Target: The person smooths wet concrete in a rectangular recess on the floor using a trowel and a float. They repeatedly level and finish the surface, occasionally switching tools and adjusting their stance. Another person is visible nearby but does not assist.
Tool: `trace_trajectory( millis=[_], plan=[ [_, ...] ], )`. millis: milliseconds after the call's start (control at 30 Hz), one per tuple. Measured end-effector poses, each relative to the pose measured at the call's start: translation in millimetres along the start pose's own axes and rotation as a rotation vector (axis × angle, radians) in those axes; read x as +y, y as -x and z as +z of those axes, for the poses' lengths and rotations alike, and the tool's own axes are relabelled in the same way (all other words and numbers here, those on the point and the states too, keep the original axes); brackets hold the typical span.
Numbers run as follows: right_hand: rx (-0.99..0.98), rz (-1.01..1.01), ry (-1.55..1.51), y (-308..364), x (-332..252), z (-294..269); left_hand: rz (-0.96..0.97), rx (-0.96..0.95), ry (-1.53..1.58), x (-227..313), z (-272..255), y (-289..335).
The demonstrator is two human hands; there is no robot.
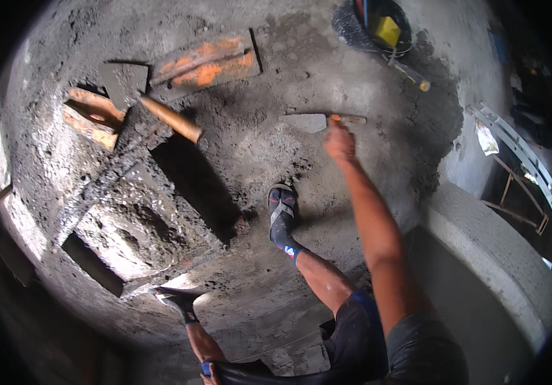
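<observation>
My right arm stretches forward, and my right hand is closed at the neck of a trowel with a grey blade and a wooden handle. The handle sticks out to the right of my fingers; the blade points left, low over the rough floor. My left hand is partly cut off at the lower edge. Its fingers lie over my left knee, with no tool visible in them. A wider trowel with a wooden handle leans across a hollow brick at the upper left.
Wet mortar fills a rough-edged box left of my feet. An orange, mortar-smeared float or block lies beyond it. At the far right stand a black bucket with a yellow sponge, a hammer-like tool, a ladder and a low curved wall.
</observation>
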State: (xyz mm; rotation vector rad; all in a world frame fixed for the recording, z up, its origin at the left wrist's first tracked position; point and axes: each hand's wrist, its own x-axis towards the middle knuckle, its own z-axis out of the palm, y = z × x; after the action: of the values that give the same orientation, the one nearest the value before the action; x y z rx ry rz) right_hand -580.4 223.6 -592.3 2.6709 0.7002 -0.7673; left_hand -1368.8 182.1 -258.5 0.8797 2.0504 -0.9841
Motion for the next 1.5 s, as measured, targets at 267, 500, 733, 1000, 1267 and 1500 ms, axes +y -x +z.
trace_trajectory(
  millis=[267,500,733,1000,1267,1500],
  plan=[
    [0.039,-0.066,0.357,-74.4,70.0,61.3,0.121,0.126,-0.030,58.2,-24.9,4.2],
    [0.067,-0.165,0.094,1.0,65.3,60.6,0.134,0.316,0.211,20.2,-43.8,-15.7],
    [-0.393,0.173,-1.341,178.3,-32.0,-63.5,0.182,0.122,0.287,-38.3,-80.6,-38.2],
    [0.703,-0.065,-1.422,112.8,-128.5,-61.9,0.009,0.042,0.510,-30.2,-87.4,-27.1],
    [-0.166,0.406,-0.558,77.9,-117.5,84.0,0.004,0.138,0.448,-46.5,-58.2,-27.3],
    [-0.695,0.290,-1.347,192.2,-138.0,-70.6,0.001,0.082,0.415,-82.2,-78.1,-43.6]
  ],
)
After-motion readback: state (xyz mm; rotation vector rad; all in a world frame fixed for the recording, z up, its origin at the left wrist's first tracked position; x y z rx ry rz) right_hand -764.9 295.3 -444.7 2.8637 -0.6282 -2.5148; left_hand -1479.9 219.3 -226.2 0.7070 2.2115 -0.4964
